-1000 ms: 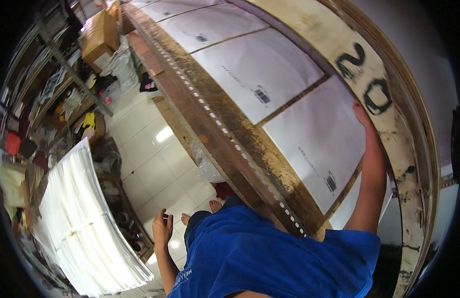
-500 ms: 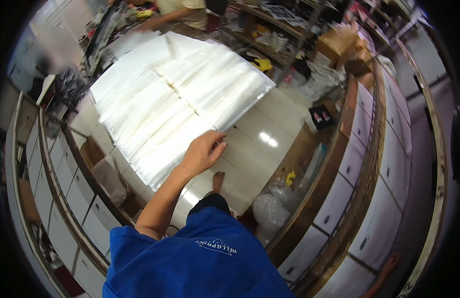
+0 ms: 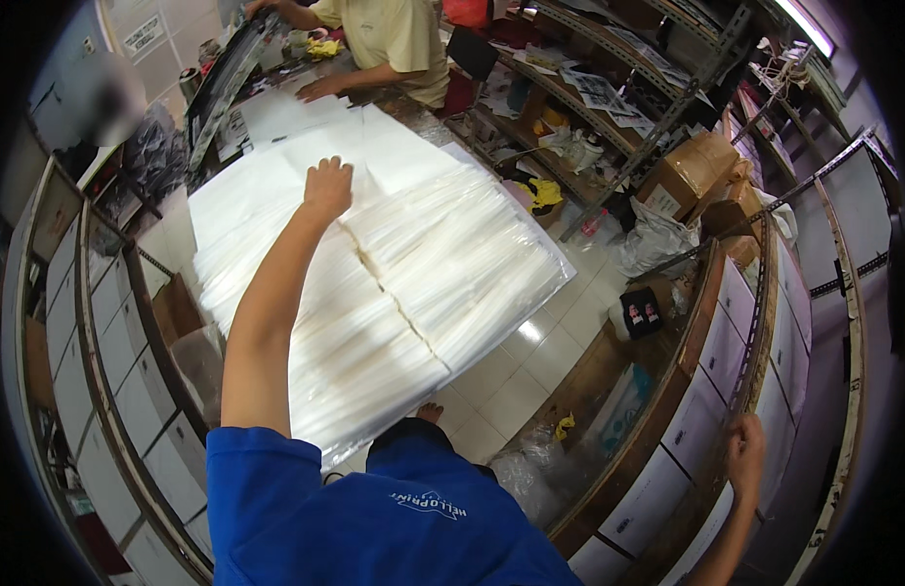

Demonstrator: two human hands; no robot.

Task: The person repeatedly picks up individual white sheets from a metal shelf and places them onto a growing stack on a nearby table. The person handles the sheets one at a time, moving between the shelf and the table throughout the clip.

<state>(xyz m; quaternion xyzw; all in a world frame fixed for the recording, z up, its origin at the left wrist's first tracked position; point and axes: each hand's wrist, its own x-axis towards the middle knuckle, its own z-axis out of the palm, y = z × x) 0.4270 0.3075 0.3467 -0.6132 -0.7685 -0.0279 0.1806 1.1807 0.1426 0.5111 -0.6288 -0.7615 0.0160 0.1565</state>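
A wide stack of thin white sheets or clear sleeves covers the table in front of me, its layers fanned, with a ragged seam running through the middle. My left hand reaches across to its far part, fingers curled down against the top layers; whatever they pinch is hidden beneath them. Out to my right, away from the stack, my right hand is held with curled fingers beside the white-fronted rack. Nothing shows in it.
Across the table a person in a yellow shirt leans a hand by the stack's far edge. Metal shelves hold clutter at back right, above cardboard boxes. White-fronted racks flank me at left. Plastic wrap lies low right.
My left hand has moved from the near edge of the stack forward onto its far part. My right hand has come up at the right. I am closer to the table.
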